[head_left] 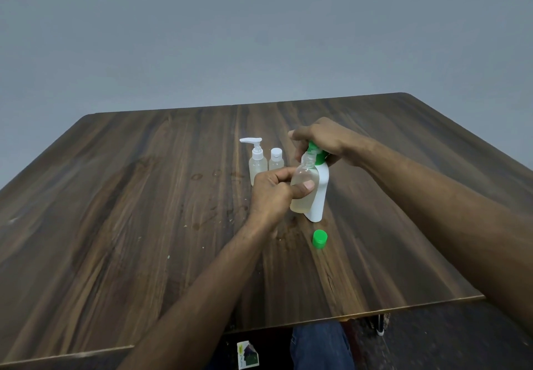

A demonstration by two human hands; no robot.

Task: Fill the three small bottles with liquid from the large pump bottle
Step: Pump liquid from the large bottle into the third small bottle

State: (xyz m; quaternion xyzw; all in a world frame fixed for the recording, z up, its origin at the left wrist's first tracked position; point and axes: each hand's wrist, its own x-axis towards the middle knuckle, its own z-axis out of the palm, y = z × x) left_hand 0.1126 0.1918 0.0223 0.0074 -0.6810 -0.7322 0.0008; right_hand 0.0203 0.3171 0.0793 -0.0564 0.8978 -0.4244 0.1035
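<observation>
At the bottom edge of the frame a small printed carton point(247, 354) is lying on the floor below the dark wood-grain table point(115, 211). Right of centre, a ribbed green cap point(319, 238) is sitting on the boards. Just above it the left hand point(271, 192) is gripping a clear open bottle point(304, 186) — pale liquid pooling low inside — against the white pump bottle point(320, 194). The right hand point(323, 139) is curling over its green pump head point(314, 153), pressing down. Further back, left of centre, a frosted pump-top bottle point(256, 162) and a flip-cap bottle point(276, 160) are standing side by side.
</observation>
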